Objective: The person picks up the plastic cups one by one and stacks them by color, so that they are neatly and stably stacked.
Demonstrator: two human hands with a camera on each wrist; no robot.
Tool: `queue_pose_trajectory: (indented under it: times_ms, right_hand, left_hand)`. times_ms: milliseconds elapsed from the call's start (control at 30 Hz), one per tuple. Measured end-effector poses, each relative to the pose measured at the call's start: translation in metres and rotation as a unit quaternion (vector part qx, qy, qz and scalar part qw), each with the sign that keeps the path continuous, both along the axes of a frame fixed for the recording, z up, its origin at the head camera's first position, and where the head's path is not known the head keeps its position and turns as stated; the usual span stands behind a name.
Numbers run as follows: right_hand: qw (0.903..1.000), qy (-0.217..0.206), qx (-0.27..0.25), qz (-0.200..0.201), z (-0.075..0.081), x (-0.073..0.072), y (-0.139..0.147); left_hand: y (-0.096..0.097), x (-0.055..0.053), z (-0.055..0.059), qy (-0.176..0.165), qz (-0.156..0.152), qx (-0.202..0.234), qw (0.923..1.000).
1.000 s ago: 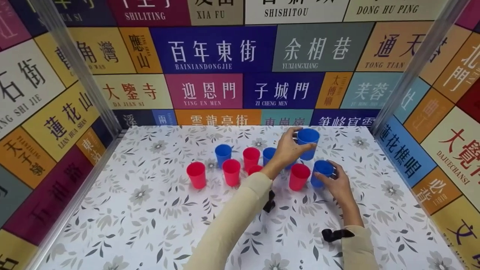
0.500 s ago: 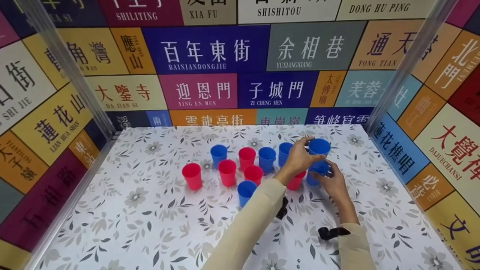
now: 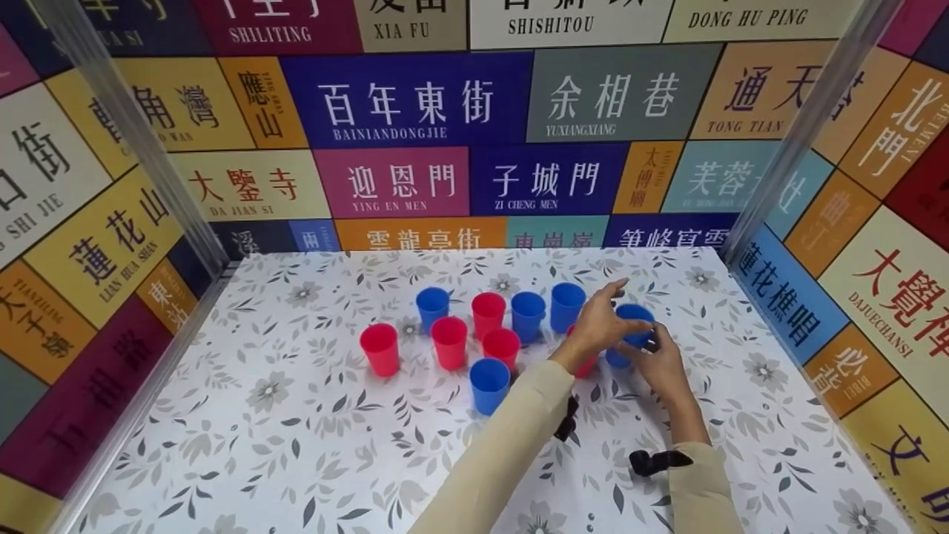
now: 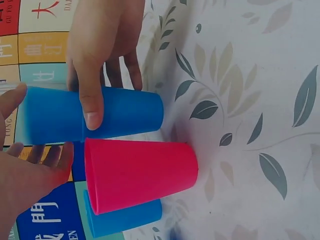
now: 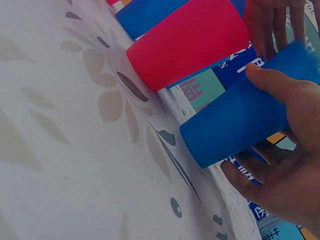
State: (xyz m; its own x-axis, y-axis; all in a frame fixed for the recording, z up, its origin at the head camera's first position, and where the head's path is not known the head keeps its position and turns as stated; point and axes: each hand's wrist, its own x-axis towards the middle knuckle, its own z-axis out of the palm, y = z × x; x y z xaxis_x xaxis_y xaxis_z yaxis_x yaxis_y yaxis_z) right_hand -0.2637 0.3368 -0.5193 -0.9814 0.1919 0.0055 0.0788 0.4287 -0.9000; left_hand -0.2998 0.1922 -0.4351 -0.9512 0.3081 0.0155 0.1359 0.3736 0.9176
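In the head view my right hand (image 3: pixel 667 367) grips a blue cup (image 3: pixel 618 358) standing at the right end of the group, its thumb across the near side. A second blue cup (image 3: pixel 635 314) sits nested in its top; the left wrist view shows this upper cup (image 4: pixel 52 112) blurred. My left hand (image 3: pixel 599 326) is around that upper cup with fingers spread, and gaps show between fingers and cup in the left wrist view. Just left of the stack stands a red cup (image 4: pixel 142 175), mostly hidden by my left hand in the head view.
Left of my hands stand red cups (image 3: pixel 380 350) and blue cups (image 3: pixel 528 317), all upright and close together. One blue cup (image 3: pixel 489 387) stands nearest, beside my left sleeve (image 3: pixel 511 437). Walls of printed signs (image 3: pixel 408 96) enclose the flower-patterned table (image 3: pixel 296 460).
My left hand brought the upper blue cup rightward over the one in my right hand, then let it go. The upper cup has dropped into the lower one. The right hand keeps its grip.
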Motion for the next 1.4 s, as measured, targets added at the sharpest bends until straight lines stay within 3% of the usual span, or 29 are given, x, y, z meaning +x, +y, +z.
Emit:
queue_pose_trajectory:
  times_ms: [433,667,867,1167,1400]
  right_hand:
    - [0.9997,-0.001,-0.021,0.009,0.002,-0.001,-0.001]
    - [0.9995,-0.018,-0.024,0.006,0.001,-0.001,0.0]
    - [0.9995,-0.022,-0.021,0.002,0.003,-0.002,0.0]
    - [0.9994,-0.029,-0.019,-0.004,0.0,-0.003,-0.003]
    - [0.999,-0.036,-0.026,0.0,-0.001,-0.004,-0.006]
  left_hand:
    - [-0.027,0.0,0.007,0.021,-0.009,0.055,0.9982]
    - [-0.046,0.008,0.008,0.021,-0.044,0.102,0.9936]
    - [-0.07,0.014,0.009,0.007,-0.046,0.1,0.9938]
    - [-0.105,0.022,0.011,0.03,-0.065,0.125,0.9896]
    - [-0.134,0.029,0.004,0.027,-0.07,0.125,0.9894]
